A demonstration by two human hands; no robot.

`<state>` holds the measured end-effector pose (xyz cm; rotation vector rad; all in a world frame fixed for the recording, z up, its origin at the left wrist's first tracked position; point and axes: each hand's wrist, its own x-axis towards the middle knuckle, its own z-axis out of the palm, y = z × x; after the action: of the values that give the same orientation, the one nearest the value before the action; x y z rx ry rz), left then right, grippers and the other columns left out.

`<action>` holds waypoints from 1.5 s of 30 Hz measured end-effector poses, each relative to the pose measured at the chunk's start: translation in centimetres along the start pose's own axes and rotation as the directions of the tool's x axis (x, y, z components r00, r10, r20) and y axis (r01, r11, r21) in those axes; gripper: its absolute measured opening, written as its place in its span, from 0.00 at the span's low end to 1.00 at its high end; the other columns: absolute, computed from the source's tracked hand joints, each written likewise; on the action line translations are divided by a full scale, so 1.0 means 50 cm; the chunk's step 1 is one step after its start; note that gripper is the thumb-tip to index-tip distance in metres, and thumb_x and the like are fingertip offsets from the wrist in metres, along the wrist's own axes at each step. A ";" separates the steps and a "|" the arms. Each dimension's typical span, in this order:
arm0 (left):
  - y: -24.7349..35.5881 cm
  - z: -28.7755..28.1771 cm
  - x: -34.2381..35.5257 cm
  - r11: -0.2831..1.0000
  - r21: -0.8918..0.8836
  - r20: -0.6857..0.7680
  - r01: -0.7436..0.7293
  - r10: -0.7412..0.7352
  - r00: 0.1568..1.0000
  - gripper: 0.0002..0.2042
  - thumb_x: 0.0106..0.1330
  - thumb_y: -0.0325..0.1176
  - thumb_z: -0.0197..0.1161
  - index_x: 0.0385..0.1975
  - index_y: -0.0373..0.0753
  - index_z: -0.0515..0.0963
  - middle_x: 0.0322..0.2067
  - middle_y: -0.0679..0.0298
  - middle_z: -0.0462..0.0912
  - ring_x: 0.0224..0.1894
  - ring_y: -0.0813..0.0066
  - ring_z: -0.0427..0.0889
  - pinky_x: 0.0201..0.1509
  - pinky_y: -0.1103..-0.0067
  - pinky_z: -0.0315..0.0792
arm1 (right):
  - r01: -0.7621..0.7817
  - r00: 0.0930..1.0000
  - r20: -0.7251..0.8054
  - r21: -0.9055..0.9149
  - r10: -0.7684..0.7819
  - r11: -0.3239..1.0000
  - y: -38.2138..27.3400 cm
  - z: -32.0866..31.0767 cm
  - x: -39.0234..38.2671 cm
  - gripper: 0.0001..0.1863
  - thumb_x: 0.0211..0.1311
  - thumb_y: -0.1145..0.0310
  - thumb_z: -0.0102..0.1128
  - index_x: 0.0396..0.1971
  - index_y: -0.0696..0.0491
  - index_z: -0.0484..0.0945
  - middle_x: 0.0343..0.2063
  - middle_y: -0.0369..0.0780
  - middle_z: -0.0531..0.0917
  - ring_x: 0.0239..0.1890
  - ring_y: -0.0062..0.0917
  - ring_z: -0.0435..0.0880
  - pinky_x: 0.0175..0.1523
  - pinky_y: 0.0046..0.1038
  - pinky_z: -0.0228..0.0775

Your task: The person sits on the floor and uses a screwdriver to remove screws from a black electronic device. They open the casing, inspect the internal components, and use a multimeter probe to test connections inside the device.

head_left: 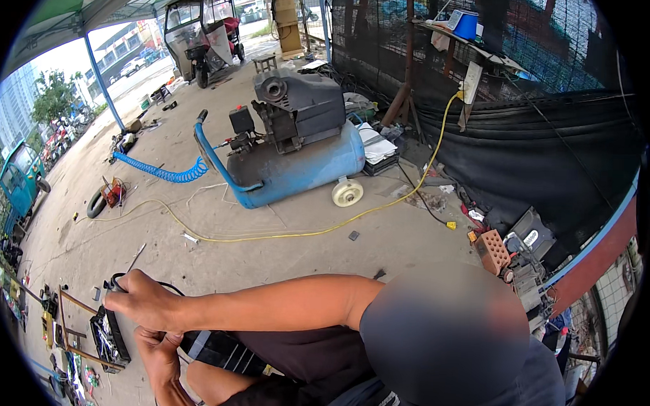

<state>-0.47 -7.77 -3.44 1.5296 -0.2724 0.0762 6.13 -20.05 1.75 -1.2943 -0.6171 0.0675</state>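
My right hand (144, 301) is closed in a fist at the lower left, its arm reaching across from the right. A black curved strip (168, 287) shows behind it, and a thin metal rod (138, 256) sticks out beyond the knuckles. What the fist holds is hidden. Just below, my left hand (161, 353) has its fingers curled and thumb pressed in, its contents hidden. Between the hands and my dark shorts (312, 353) lies a black ribbed thing (227, 353) with a grey band. A black tray of tools (107, 338) sits left of the hands.
A blue air compressor (305, 166) on white wheels stands ahead, with a coiled blue hose (161, 171). A yellow cable (302, 236) crosses the ground. A brown frame (71, 301) is at left; a perforated brick (492, 252) is at right. A three-wheeler (202, 38) stands far back.
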 end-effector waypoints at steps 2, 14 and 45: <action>-0.020 0.000 0.010 0.998 -0.011 0.010 -0.060 0.060 0.998 0.08 0.56 0.17 0.73 0.36 0.28 0.84 0.34 0.59 0.89 0.34 0.76 0.84 0.43 0.80 0.75 | -0.020 1.000 0.002 0.042 0.020 0.999 0.006 -0.004 0.004 0.23 0.60 0.57 0.60 0.19 0.63 0.71 0.18 0.39 0.69 0.27 0.23 0.66 0.33 0.38 0.64; -0.043 0.009 0.015 0.973 0.229 -0.133 -0.015 0.047 0.990 0.16 0.59 0.20 0.68 0.48 0.26 0.80 0.40 0.60 0.85 0.44 0.70 0.82 0.51 0.76 0.76 | -0.046 0.999 0.012 -0.142 0.048 0.989 0.040 0.032 -0.032 0.20 0.63 0.62 0.62 0.40 0.61 0.66 0.33 0.52 0.76 0.37 0.42 0.77 0.44 0.42 0.69; -0.013 0.085 -0.032 0.997 0.074 -0.242 -0.026 0.043 0.969 0.07 0.63 0.20 0.74 0.38 0.28 0.83 0.33 0.70 0.84 0.34 0.86 0.76 0.40 0.84 0.72 | -0.500 0.747 0.650 0.411 0.139 0.762 0.004 -0.090 0.007 0.24 0.75 0.64 0.59 0.16 0.45 0.60 0.15 0.25 0.57 0.16 0.10 0.49 0.18 0.21 0.36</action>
<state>-2.41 -11.83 -4.32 1.5679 -0.1014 0.3019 8.58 -23.79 1.10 -0.7563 -0.7997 0.9358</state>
